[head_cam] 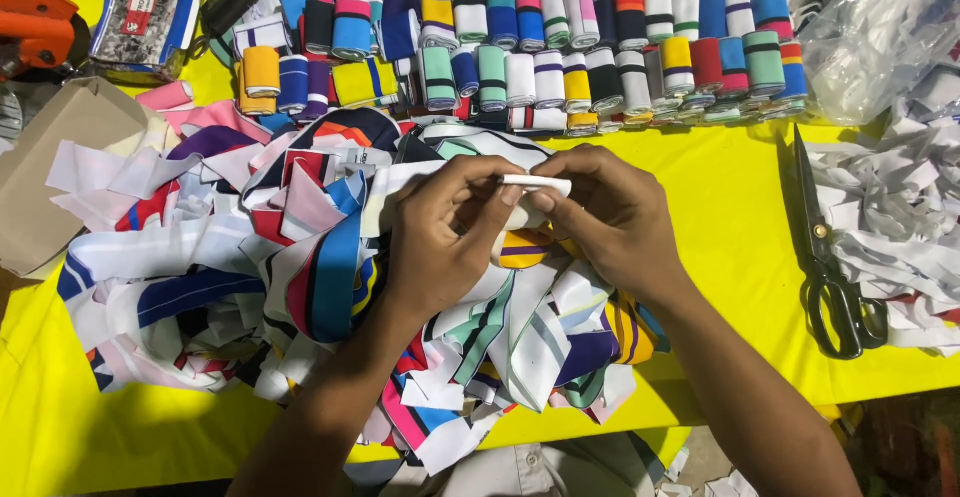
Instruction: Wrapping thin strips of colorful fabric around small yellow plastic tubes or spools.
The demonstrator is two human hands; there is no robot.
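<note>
I see both hands meeting just above the middle of the frame, over a heap of striped fabric strips (300, 257). The left hand (440, 232) and the right hand (605, 212) each pinch one narrow white strip (535, 184) between thumb and fingertips, so both grips are closed on it. The strip lies nearly level, its long axis running from 9 o'clock to 3 o'clock, with the right end dipping slightly. Beneath it, between the palms, I make out a small roll of cloth with yellow and purple bands (522, 247); I cannot tell which hand supports it.

The heap spreads from the hands toward 8 o'clock and 6 o'clock and hides most of the yellow table cover (730, 207) there. At 12 o'clock stand rows of rolled striped bands (560, 57), several dozen, too tightly packed for me to count. At 3 o'clock lies one pair of scissors with dark handles (832, 257), blades pointing toward 12 o'clock, well apart from the right hand. Beyond them sits a pile of white scraps (900, 207), and at 1 o'clock a clear plastic bag (880, 27). At 9 o'clock I see one cardboard box (50, 167).
</note>
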